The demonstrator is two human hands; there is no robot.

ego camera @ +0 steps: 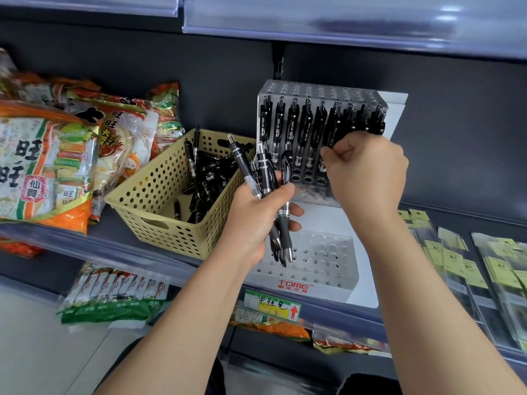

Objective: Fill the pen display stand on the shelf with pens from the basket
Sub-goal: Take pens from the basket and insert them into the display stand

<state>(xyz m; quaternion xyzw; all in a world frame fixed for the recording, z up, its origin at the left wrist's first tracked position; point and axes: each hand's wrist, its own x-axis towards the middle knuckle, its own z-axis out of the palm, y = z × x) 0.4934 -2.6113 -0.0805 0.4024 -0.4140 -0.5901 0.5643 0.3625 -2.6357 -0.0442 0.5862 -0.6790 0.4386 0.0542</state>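
Note:
A clear acrylic pen display stand (328, 89) stands on the shelf, its upper tier holding a row of black pens (305, 124). Its lower front tier (325, 258) shows open holes. A tan perforated basket (159, 192) with several loose black pens (205, 178) sits to the stand's left. My left hand (256, 220) is closed around a bundle of black pens (268, 172), tips pointing down, in front of the stand. My right hand (368, 169) is up against the upper tier with thumb and fingers pinched on a pen there; the pen is mostly hidden by the fingers.
Snack bags (48, 161) fill the shelf left of the basket. Flat packets with yellow labels (467, 269) lie to the right. A price tag (271, 306) hangs on the shelf edge below the stand. Another shelf (342, 21) overhangs above; more packets (114, 292) sit below.

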